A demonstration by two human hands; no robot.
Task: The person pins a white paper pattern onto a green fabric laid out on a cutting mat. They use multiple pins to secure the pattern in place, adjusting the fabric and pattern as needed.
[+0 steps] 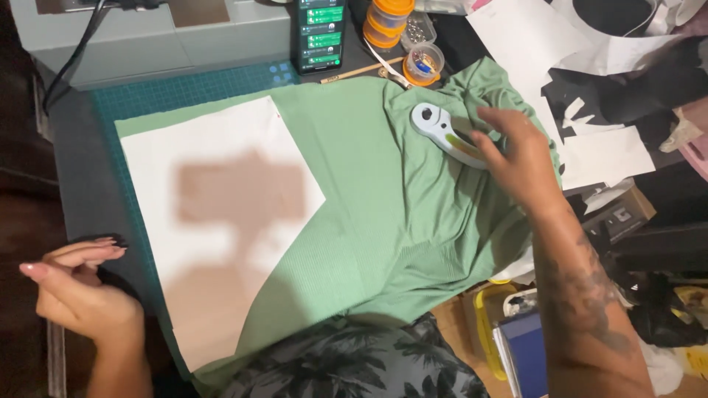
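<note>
A light green fabric (383, 199) lies spread over a dark green cutting mat (169, 92). On its left part rests a large white paper pattern piece (214, 169). My right hand (520, 158) is at the fabric's upper right, fingers wrapped around the handle of a white rotary cutter (439, 129) that lies flat on the cloth. My left hand (77, 287) hovers off the mat's lower left edge, fingers loosely curled and holding nothing.
A grey machine (162, 37) with a black cable stands at the back left. A phone (319, 33), small orange-lidded containers (402, 33) and a pencil sit behind the fabric. Paper and black scraps (590, 88) crowd the right side. Boxes lie lower right.
</note>
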